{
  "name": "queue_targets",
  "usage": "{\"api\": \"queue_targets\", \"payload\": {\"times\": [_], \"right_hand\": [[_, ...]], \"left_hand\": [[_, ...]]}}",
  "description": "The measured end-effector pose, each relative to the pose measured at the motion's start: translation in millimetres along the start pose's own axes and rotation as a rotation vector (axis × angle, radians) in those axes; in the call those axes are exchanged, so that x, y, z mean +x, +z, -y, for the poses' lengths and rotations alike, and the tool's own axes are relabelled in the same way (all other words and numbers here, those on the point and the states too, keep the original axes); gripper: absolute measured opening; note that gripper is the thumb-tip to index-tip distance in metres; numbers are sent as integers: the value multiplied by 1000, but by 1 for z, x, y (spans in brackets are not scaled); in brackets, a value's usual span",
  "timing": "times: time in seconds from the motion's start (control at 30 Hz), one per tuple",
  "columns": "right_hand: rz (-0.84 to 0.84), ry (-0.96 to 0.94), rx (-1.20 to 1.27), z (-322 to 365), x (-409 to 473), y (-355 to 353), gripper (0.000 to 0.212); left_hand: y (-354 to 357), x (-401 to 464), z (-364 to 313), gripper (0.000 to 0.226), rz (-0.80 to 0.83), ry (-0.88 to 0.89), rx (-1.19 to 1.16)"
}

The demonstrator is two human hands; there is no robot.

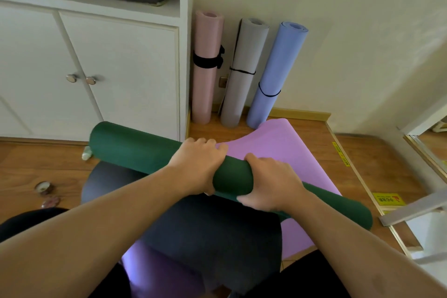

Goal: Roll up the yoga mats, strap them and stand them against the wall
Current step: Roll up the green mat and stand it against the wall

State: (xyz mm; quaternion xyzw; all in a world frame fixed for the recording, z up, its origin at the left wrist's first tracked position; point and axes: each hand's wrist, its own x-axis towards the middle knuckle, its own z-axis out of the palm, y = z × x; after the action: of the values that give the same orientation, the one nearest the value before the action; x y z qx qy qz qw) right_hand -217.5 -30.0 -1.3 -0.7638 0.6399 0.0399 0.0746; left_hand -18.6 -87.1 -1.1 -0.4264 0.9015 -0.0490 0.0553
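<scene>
A dark green yoga mat (135, 147), rolled into a long tube, lies slanted across the middle of the view above a dark mat (217, 237) and a purple mat (285, 147) spread on the floor. My left hand (197, 164) grips the roll from above near its middle, fingers curled over the far side. My right hand (271, 184) grips it just to the right, thumb on top. Against the wall stand three rolled mats, each with a black strap: pink (208, 65), grey (244, 72) and blue (275, 75).
A white cabinet (116, 75) with two round knobs fills the left. A roll of tape (44, 187) and a small bottle (86, 153) lie on the wooden floor at left. A mirror frame and a white ledge (411, 215) stand at right.
</scene>
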Motion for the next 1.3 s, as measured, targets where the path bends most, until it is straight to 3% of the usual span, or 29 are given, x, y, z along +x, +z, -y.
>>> {"api": "queue_targets", "payload": {"times": [0.13, 0.2, 0.33, 0.53, 0.63, 0.8, 0.97, 1.1, 1.2, 1.3], "right_hand": [[-146, -55, -149, 1, -4, 4, 97], [-115, -40, -238, 5, -3, 4, 110], [-33, -28, -200, 11, 1, 8, 87], [51, 7, -57, 12, 4, 0, 62], [41, 12, -38, 10, 3, 2, 66], [-115, -61, -214, 13, 0, 5, 107], [-95, -72, -185, 17, 3, 5, 73], [-54, -45, -89, 15, 5, 0, 58], [-6, -31, -47, 11, 5, 2, 62], [-89, -68, -85, 10, 3, 4, 93]], "left_hand": [[-10, 0, 12, 63, 42, -35, -173], [-12, 0, 15, 60, 98, -64, -238], [-7, -4, 15, 62, 175, -21, -234], [7, -7, 3, 89, 25, 55, 34], [4, -7, 4, 75, 14, 29, -58], [-7, -8, 21, 59, 105, -73, -277], [-3, -11, 15, 62, 128, -22, -217], [6, -10, 5, 87, 14, -1, 39], [5, -9, 1, 76, 24, -12, -8], [-3, -9, 11, 63, 35, -42, -154]]}}
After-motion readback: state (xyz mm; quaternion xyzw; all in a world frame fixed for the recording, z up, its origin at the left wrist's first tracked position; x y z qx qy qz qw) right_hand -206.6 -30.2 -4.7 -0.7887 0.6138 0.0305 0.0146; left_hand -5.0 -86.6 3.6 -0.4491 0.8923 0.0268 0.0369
